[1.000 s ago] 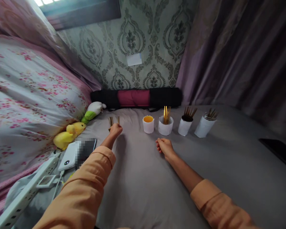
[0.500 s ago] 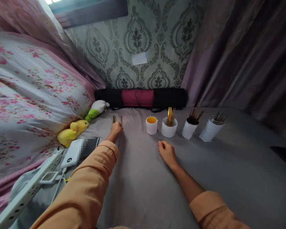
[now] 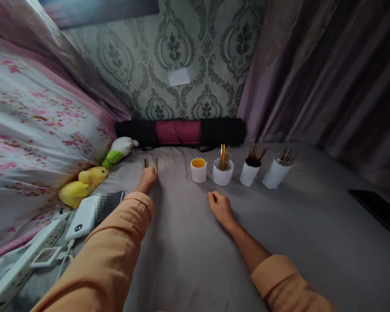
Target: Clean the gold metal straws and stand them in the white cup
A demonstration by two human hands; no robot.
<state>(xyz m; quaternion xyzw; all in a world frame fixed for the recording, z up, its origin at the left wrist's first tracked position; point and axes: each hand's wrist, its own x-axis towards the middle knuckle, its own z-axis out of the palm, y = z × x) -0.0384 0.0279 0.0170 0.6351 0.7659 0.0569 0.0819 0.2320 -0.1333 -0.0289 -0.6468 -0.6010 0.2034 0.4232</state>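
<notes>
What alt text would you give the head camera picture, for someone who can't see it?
A person's left hand grips a few thin sticks on a grey bed sheet, while the right hand rests curled on the sheet nearby. Beyond the hands stands a row of four white cups, three holding more sticks, and plush toys lie to the left.

The sticks (image 3: 150,163) are looking like matt wood, the sheet (image 3: 188,242) is showing smooth matt cloth, and the power bank (image 3: 81,221) is gleaming like glossy plastic.
</notes>
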